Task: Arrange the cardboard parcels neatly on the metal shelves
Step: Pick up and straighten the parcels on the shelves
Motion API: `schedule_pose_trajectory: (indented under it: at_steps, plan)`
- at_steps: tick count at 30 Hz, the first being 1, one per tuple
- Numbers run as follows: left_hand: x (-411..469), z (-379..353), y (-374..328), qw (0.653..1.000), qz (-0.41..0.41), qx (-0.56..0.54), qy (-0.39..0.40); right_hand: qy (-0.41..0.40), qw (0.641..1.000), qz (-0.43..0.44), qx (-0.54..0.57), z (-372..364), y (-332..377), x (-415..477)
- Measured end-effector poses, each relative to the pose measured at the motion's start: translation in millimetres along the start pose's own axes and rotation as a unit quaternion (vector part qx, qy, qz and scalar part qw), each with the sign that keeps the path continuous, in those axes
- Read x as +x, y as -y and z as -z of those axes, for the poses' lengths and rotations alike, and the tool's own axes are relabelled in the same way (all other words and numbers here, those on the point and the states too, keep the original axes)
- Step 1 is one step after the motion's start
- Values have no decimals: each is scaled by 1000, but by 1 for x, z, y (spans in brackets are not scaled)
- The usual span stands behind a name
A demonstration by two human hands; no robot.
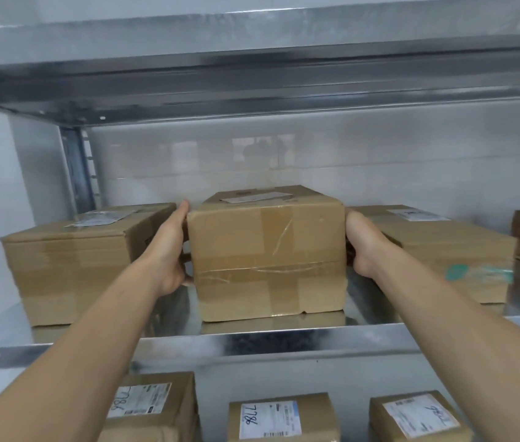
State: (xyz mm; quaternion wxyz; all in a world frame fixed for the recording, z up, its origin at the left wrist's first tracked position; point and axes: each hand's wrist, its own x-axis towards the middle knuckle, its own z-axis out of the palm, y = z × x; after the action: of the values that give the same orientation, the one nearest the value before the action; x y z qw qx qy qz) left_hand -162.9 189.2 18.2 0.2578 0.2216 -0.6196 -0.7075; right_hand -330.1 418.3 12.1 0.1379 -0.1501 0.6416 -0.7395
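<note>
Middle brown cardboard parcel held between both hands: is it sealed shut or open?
Shut. The brown cardboard parcel has clear tape crossing its front face both ways, its top lies flat, and no flap is lifted.
</note>
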Motion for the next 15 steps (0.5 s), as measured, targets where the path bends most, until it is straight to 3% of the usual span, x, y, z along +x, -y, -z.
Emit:
schedule_pose_trajectory:
  at_steps: [6, 15]
  plan:
    - [2, 2, -9, 1000, 25, -4, 7, 30, 998, -52, 26, -3, 4, -3]
    - [4, -7, 2, 994, 28, -108, 20, 40, 995, -71, 58, -11, 3, -2]
